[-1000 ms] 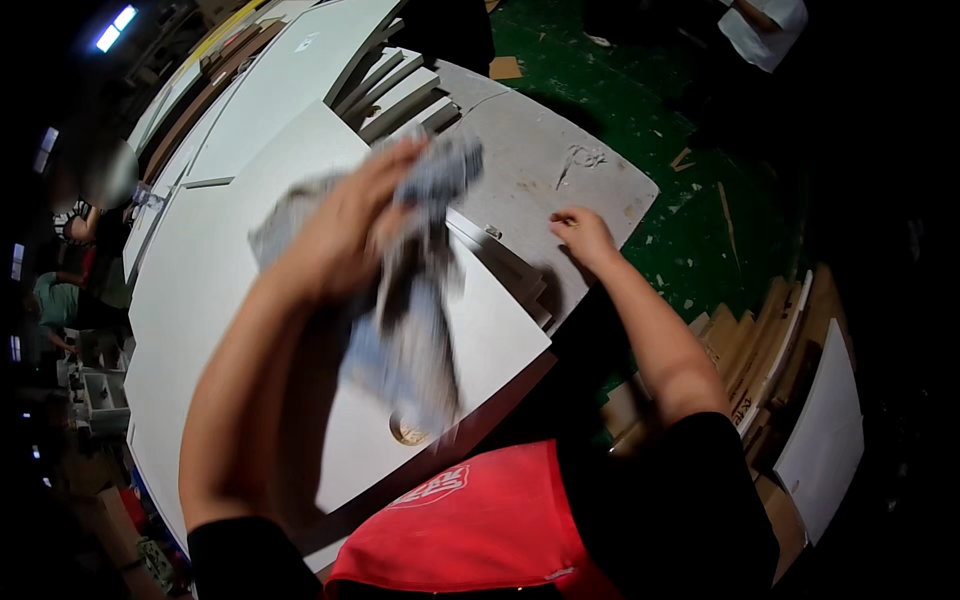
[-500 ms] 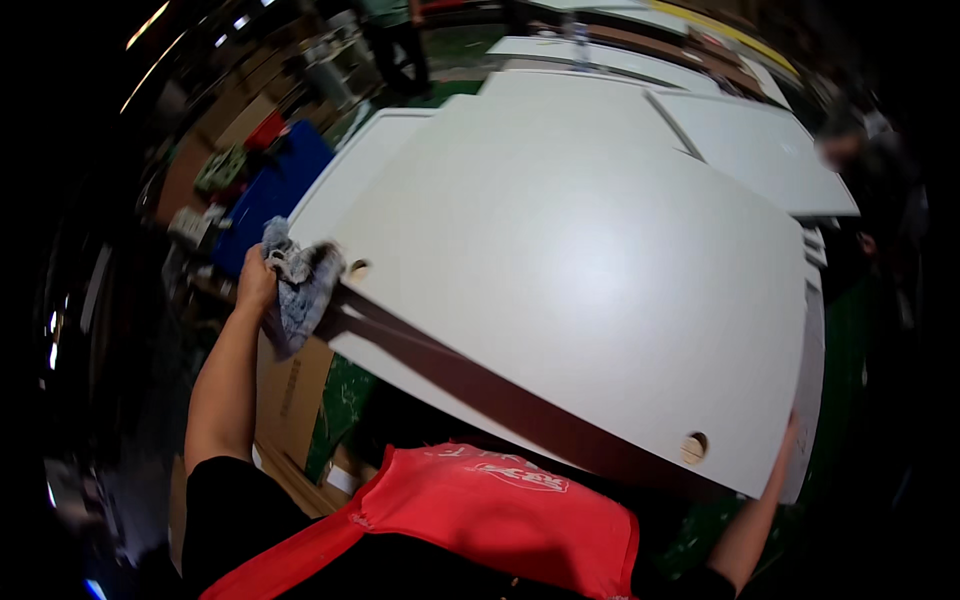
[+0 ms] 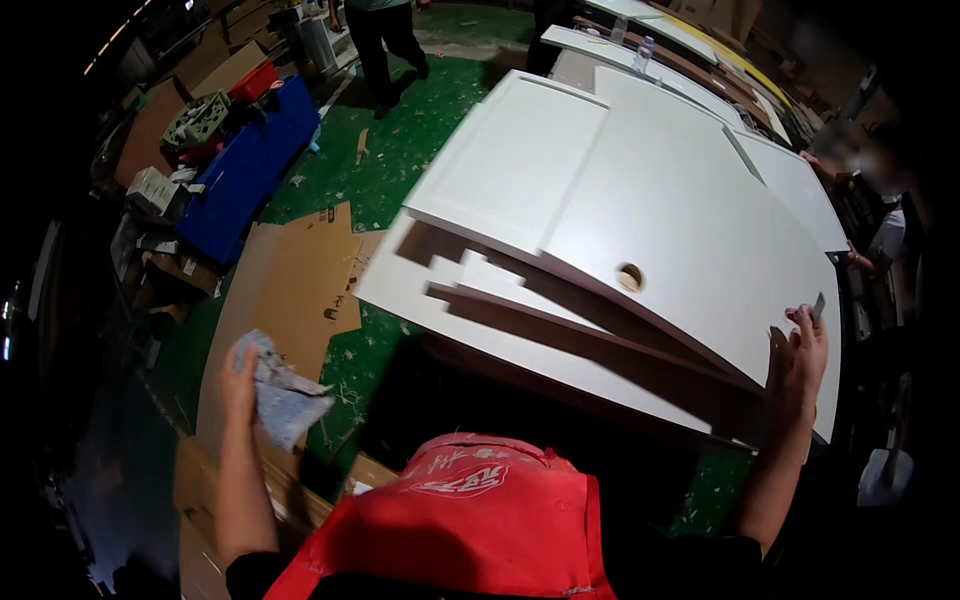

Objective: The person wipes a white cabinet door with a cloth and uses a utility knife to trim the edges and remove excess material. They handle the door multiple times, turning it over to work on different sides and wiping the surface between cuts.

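My left hand (image 3: 238, 388) is closed on a crumpled grey-blue rag (image 3: 288, 398), held off the panels above the cardboard at left. My right hand (image 3: 803, 362) is over the right near part of a large white panel (image 3: 690, 215), its fingers closed on a small, thin grey blade-like piece (image 3: 818, 307) whose exact kind I cannot make out. A round hole pierces this panel near its front edge. To the left, another white panel (image 3: 510, 160) lies flat beside it. Beneath them, more white boards (image 3: 480, 320) with brown-shadowed edges lie stacked at angles.
Flattened cardboard (image 3: 300, 275) covers green floor at left, near a blue bin (image 3: 250, 165) with a green crate (image 3: 197, 120) by it. One person (image 3: 385, 45) stands beyond; another (image 3: 880, 200) is at the far right. A plastic bottle (image 3: 643, 55) stands on boards behind.
My left hand has drawn the rag away from the panel's left corner, down and toward me. My right hand has risen from the right edge to over the panel. The view has shifted.
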The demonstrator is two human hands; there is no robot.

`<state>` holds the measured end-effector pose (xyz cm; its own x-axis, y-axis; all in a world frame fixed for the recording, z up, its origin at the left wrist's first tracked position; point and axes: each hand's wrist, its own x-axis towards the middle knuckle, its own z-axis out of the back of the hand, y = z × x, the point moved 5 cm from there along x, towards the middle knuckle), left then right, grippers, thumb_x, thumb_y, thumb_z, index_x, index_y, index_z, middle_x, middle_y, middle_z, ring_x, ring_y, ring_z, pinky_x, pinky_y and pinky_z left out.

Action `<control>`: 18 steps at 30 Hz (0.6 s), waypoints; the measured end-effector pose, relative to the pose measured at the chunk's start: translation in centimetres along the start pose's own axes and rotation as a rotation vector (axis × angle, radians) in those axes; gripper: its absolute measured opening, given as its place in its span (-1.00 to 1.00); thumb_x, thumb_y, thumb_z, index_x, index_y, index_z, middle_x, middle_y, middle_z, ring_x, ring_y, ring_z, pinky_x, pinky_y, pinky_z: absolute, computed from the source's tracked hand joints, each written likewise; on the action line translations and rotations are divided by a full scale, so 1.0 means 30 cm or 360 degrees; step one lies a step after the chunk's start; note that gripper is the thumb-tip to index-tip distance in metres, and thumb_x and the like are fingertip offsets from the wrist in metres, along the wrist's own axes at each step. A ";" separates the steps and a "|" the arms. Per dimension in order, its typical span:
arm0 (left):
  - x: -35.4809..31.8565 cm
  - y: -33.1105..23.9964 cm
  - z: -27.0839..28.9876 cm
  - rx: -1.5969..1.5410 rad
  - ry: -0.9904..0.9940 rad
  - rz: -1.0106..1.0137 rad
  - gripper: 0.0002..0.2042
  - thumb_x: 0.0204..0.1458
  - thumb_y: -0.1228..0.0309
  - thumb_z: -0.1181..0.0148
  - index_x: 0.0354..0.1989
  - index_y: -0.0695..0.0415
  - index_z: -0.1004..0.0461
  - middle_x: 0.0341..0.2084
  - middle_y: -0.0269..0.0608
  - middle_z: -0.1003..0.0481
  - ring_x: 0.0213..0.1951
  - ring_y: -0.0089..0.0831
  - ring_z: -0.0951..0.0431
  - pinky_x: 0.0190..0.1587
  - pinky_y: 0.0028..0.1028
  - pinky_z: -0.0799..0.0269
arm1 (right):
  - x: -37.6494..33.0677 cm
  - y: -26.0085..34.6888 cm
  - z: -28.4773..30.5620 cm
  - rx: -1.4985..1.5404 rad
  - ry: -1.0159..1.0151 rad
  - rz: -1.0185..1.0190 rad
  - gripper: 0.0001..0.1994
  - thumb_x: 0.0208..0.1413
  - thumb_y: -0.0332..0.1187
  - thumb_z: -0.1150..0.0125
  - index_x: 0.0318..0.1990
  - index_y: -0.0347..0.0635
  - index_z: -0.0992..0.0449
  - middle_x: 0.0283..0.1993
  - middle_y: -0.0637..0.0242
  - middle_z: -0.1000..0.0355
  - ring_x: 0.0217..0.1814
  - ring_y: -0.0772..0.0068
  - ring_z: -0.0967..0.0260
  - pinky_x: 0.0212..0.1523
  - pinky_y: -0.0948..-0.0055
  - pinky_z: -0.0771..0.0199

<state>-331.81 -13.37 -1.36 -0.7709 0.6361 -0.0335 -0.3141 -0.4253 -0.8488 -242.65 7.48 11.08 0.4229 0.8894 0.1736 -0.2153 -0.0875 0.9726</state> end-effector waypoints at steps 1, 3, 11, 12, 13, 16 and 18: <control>0.038 0.035 -0.013 -0.0037 0.0079 0.0008 -0.53 0.18 0.16 -0.21 0.11 0.29 -0.44 0.00 -0.09 -0.53 0.03 -0.31 -0.49 0.11 -0.37 -0.35 | -0.015 0.006 -0.054 0.0017 -0.0133 -0.0036 -0.80 0.27 -0.31 -0.19 -0.05 -0.18 -0.46 -0.18 0.38 -0.52 -0.46 0.86 -0.13 -0.54 0.80 -0.04; 0.122 -0.098 -0.091 -0.0542 0.0354 0.0066 -0.60 0.19 0.24 -0.22 0.08 0.28 -0.47 -0.07 -0.17 -0.56 -0.04 -0.41 -0.52 0.05 -0.43 -0.38 | -0.084 0.029 -0.184 0.0100 -0.0426 -0.0079 -0.83 0.27 -0.34 -0.19 -0.08 -0.19 -0.44 -0.23 0.35 -0.50 -0.59 0.89 -0.01 -0.64 0.79 0.05; 0.727 -0.294 -0.254 0.1087 0.0517 -0.1375 -0.71 0.18 0.34 -0.14 -0.03 0.27 -0.49 -0.07 -0.08 -0.45 0.04 -0.21 -0.45 0.14 -0.38 -0.31 | -0.245 0.181 -0.683 0.0237 -0.0151 -0.0202 -0.83 0.29 -0.33 -0.15 -0.06 -0.18 -0.46 -0.29 0.37 -0.47 -0.68 0.84 0.05 -0.69 0.75 0.07; 0.792 -0.319 -0.232 0.0646 0.0764 -0.1186 -0.71 0.19 0.32 -0.14 -0.02 0.26 -0.49 -0.09 -0.11 -0.48 0.01 -0.24 -0.47 0.13 -0.37 -0.34 | -0.285 0.230 -0.808 0.0172 -0.0213 -0.0225 -0.82 0.29 -0.33 -0.15 -0.04 -0.17 -0.46 -0.29 0.39 -0.47 -0.67 0.85 0.05 -0.68 0.76 0.08; 0.852 -0.345 -0.204 0.0221 0.1014 -0.0974 -0.71 0.21 0.31 -0.13 -0.02 0.25 -0.49 -0.11 -0.13 -0.50 -0.02 -0.27 -0.50 0.12 -0.36 -0.36 | -0.313 0.277 -0.914 0.0109 -0.0283 -0.0257 -0.82 0.29 -0.33 -0.15 -0.02 -0.16 -0.47 -0.30 0.40 -0.47 -0.65 0.86 0.05 -0.67 0.77 0.09; 1.029 -0.275 -0.069 -0.0857 0.1043 -0.0013 -0.74 0.26 0.33 -0.07 -0.01 0.22 -0.50 -0.12 -0.18 -0.54 -0.10 -0.37 -0.56 0.01 -0.38 -0.44 | -0.294 0.446 -1.238 0.0048 0.0139 -0.0100 -0.76 0.28 -0.33 -0.14 0.04 -0.18 -0.45 -0.31 0.41 -0.46 -0.64 0.91 0.04 -0.67 0.83 0.16; 1.286 -0.045 -0.022 0.0631 0.1029 -0.0221 -0.72 0.24 0.36 -0.04 0.00 0.27 -0.50 -0.15 0.00 -0.59 -0.07 -0.22 -0.60 -0.04 -0.31 -0.46 | -0.261 0.561 -1.450 -0.0070 0.0309 -0.0014 -0.74 0.26 -0.27 -0.17 0.02 -0.17 -0.45 -0.32 0.39 -0.50 -0.65 0.89 0.03 -0.67 0.79 0.14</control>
<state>-360.77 12.17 -1.86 -0.2710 0.8983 -0.3458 -0.6532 -0.4355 -0.6195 -287.86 18.55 19.36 0.2483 0.9602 0.1282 -0.2524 -0.0636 0.9655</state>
